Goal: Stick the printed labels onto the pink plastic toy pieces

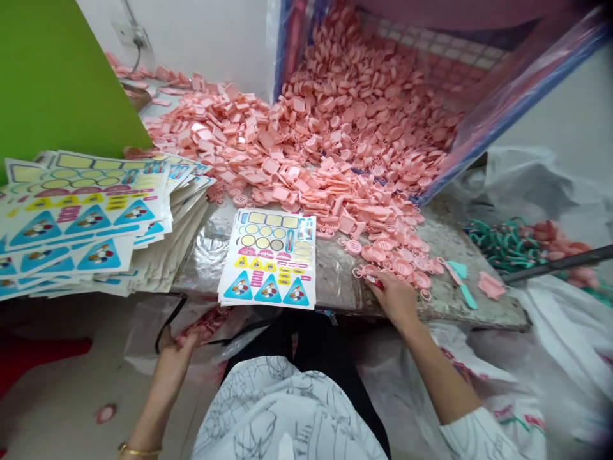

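Note:
My right hand [393, 295] rests on the worn table top [345, 281], its fingers curled on a small pink plastic piece at the near edge of a huge pile of pink plastic parts [335, 128]. A small stack of colourful sticker sheets [269, 257] lies just left of that hand. My left hand [178, 348] is lowered below the table edge, reaching into a clear plastic bag [143, 332] with pink pieces in it; its fingers are partly hidden.
A big fanned stack of sticker sheets [81, 217] covers the table's left side. Teal and pink pieces [467, 281] lie at the right, with teal and pink rings [517, 243] on white plastic beyond. A green board [52, 76] stands at the far left.

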The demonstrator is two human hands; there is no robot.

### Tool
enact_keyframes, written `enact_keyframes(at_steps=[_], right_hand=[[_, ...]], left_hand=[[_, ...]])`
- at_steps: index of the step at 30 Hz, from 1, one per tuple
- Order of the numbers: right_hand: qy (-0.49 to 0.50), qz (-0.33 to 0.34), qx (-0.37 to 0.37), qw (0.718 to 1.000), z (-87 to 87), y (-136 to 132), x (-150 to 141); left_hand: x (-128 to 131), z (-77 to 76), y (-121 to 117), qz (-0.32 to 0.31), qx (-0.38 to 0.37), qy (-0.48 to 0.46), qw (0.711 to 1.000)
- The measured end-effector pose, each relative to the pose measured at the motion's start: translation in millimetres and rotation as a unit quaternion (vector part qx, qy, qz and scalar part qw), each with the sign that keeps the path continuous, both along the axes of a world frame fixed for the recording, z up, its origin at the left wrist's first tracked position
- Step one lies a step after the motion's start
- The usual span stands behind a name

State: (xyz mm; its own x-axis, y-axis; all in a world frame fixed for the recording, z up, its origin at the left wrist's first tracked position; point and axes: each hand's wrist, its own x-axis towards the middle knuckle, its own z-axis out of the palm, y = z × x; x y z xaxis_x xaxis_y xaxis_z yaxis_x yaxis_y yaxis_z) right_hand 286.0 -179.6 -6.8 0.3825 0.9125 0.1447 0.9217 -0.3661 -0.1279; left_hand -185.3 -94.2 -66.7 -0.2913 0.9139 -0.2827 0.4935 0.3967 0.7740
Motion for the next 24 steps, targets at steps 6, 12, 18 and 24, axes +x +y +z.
enact_keyframes(at_steps=[6,12,18,24], right_hand=[[0.382,-0.035,0.166,0.909,17.0,8,-43],[0.774,0.063,0.008,0.630,40.3,31,-146],[0.691,0.080,0.045,0.717,27.3,73,-160],[0.320,0.098,0.092,0.938,19.9,125,-145]], left_hand=[[40,67.4,-12,-0.100,-0.007,-0.090,0.991],[133,100.1,-6,-0.149,-0.091,-0.516,0.839],[162,91.9,14,-0.086,-0.079,-0.593,0.797],[169,84.4,47,-0.013,-0.036,-0.569,0.821]])
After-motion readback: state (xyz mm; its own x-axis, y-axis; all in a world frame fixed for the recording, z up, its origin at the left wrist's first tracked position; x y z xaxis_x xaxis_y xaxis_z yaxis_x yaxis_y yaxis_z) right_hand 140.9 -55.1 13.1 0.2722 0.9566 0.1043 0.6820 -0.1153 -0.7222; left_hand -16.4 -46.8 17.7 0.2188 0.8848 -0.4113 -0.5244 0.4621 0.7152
